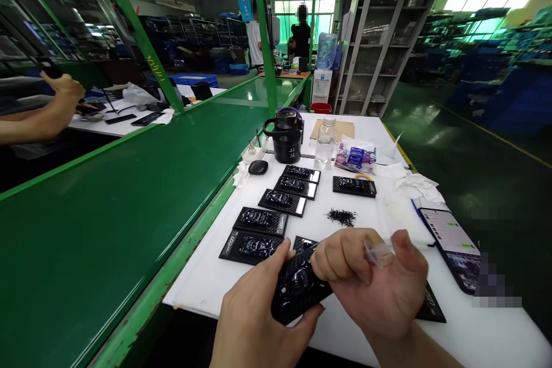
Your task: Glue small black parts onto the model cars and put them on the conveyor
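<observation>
1. The left hand (pixel 250 316) is held low over the near edge of the white table (pixel 202 287), and a black case (pixel 295 293) is gripped between its thumb and curled fingers.
2. The right hand (pixel 375 290) is bent over the case's far end. Its fingers are curled shut, and a small clear piece (pixel 379 252) is pinched between thumb and forefinger.
3. A green belt (pixel 107 201) is seen on the left. Five similar cases (pixel 261 220) are laid in a row beyond the hands, then a heap of black bits (pixel 341 217), then a phone (pixel 452 247).
4. Another case (pixel 431 305) is largely hidden behind the right wrist. What the clear piece is cannot be made out.
</observation>
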A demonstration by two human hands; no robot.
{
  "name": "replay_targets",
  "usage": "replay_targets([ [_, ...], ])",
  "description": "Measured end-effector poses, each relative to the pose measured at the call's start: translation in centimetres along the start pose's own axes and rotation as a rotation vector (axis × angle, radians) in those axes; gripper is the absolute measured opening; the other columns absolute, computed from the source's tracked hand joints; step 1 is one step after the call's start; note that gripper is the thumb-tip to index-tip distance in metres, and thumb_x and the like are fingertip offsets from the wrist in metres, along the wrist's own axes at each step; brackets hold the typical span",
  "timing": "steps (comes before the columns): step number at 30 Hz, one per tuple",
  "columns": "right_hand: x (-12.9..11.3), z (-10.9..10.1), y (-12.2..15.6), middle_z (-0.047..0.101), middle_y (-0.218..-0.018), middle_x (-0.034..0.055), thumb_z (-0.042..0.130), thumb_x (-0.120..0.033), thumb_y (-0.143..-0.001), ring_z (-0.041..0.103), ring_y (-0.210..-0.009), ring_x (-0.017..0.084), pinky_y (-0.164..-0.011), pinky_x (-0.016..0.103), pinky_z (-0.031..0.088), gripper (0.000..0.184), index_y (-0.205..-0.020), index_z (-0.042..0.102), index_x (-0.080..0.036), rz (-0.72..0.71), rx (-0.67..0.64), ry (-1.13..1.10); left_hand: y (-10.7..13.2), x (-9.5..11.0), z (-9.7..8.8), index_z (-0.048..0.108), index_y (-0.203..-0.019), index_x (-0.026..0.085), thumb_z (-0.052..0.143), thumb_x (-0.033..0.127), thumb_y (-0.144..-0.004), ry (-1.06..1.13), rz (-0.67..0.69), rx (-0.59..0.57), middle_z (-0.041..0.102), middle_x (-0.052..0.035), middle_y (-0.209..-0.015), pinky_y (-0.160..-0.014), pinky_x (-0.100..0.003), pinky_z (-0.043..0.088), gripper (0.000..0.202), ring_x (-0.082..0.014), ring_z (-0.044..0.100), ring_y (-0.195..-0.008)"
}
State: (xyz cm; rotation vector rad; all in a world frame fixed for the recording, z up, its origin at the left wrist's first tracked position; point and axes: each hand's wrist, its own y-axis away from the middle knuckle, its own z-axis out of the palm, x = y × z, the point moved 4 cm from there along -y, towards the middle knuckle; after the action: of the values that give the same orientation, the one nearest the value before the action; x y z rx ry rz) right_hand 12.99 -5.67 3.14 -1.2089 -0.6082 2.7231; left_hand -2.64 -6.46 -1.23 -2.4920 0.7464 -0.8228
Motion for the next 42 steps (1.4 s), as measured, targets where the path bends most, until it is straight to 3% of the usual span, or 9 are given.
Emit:
replay_targets([
  [7,0.9,2.3,1.1,0.044,-0.059,-0.0044,0.071,-0.069,-0.073,0.036,-0.054,0.011,-0.053,0.027,0.027,0.057,-0.061,0.044,-0.021,0.035,-0.227,0.734,-1.1,-0.6,0.4,0.031,-0.148,0.029,0.059,0.030,-0.084,0.015,0.102,-0.123,0.069,-0.0025,-0.122,-0.083,-0.031,0.063,0.070,-0.0228,0.071,-0.102],
  [10,-1.8,0.8,1.9,0.046,-0.063,-0.0030,0.065,-0.056,-0.086,0.042,-0.059,0.013,-0.055,0.026,0.033,0.042,-0.068,0.049,-0.022,-0.106,-0.006,0.731,-2.6,-0.6,1.0,0.033,-0.147,0.029,0.067,0.035,-0.081,-0.016,0.108,-0.130,0.069,-0.0038,-0.118,-0.086,-0.036,0.062,0.075,-0.0255,0.070,-0.101],
  [14,-8.1,-6.1,3.0,0.055,-0.076,0.0016,0.048,-0.050,-0.096,0.054,-0.082,0.020,-0.079,0.032,0.044,0.033,-0.079,0.057,-0.024,-0.286,0.448,0.779,-7.4,-0.1,2.7,0.045,-0.140,0.026,0.080,0.036,-0.074,-0.064,0.009,-0.300,0.065,-0.0062,-0.121,-0.100,-0.043,0.053,0.076,-0.0286,0.061,-0.113],
  [17,-10.8,-13.3,2.8,0.066,-0.098,0.0061,0.045,-0.064,-0.092,0.056,-0.095,0.024,-0.085,0.035,0.044,0.045,-0.086,0.064,-0.024,-0.090,0.765,1.054,-12.1,1.0,5.3,0.045,-0.142,0.025,0.079,0.043,-0.076,-0.080,0.004,-0.458,0.063,-0.0077,-0.124,-0.105,-0.045,0.047,0.076,-0.0294,0.055,-0.120],
  [23,-9.9,-20.8,1.9,0.070,-0.090,0.0083,0.050,-0.063,-0.084,0.061,-0.086,0.026,-0.083,0.040,0.046,0.047,-0.081,0.066,-0.019,0.174,0.797,1.215,-17.9,2.4,12.6,0.054,-0.131,0.019,0.075,0.050,-0.080,-0.082,0.173,-0.630,0.063,-0.0111,-0.119,-0.100,-0.051,0.048,0.063,-0.0301,0.057,-0.115],
  [30,-10.3,-15.1,5.7,0.053,-0.129,0.0135,0.063,-0.045,-0.085,0.051,-0.116,0.026,-0.101,0.042,0.041,0.051,-0.126,0.048,-0.018,-0.050,0.828,1.422,-18.5,0.6,15.3,0.048,-0.135,0.018,0.065,0.045,-0.091,-0.003,0.295,-0.704,0.058,-0.0114,-0.127,-0.099,-0.050,0.051,0.055,-0.0264,0.059,-0.113],
  [33,-8.9,-11.1,7.1,0.061,-0.108,0.0104,0.057,-0.034,-0.091,0.057,-0.102,0.025,-0.093,0.042,0.047,0.021,-0.107,0.058,-0.019,0.023,0.356,1.608,-18.7,0.0,15.7,0.048,-0.135,0.018,0.064,0.044,-0.092,0.006,0.310,-0.707,0.058,-0.0114,-0.127,-0.098,-0.050,0.051,0.054,-0.0260,0.060,-0.112],
  [36,-6.7,-9.1,9.0,0.060,-0.127,0.0137,0.065,-0.035,-0.086,0.051,-0.122,0.032,-0.105,0.051,0.043,0.045,-0.127,0.059,-0.019,0.252,-0.062,1.721,-19.0,0.0,16.1,0.050,-0.134,0.017,0.064,0.044,-0.092,-0.006,0.326,-0.691,0.058,-0.0111,-0.126,-0.097,-0.049,0.052,0.051,-0.0254,0.060,-0.111],
  [42,-5.9,-10.1,12.4,0.046,-0.150,0.0121,0.064,-0.028,-0.082,0.040,-0.138,0.036,-0.113,0.057,0.037,0.073,-0.151,0.040,-0.023,0.489,-0.098,1.894,-18.3,0.9,14.9,0.048,-0.135,0.018,0.066,0.038,-0.090,-0.089,0.417,-0.609,0.053,-0.0112,-0.134,-0.104,-0.051,0.045,0.053,-0.0277,0.054,-0.120],
])
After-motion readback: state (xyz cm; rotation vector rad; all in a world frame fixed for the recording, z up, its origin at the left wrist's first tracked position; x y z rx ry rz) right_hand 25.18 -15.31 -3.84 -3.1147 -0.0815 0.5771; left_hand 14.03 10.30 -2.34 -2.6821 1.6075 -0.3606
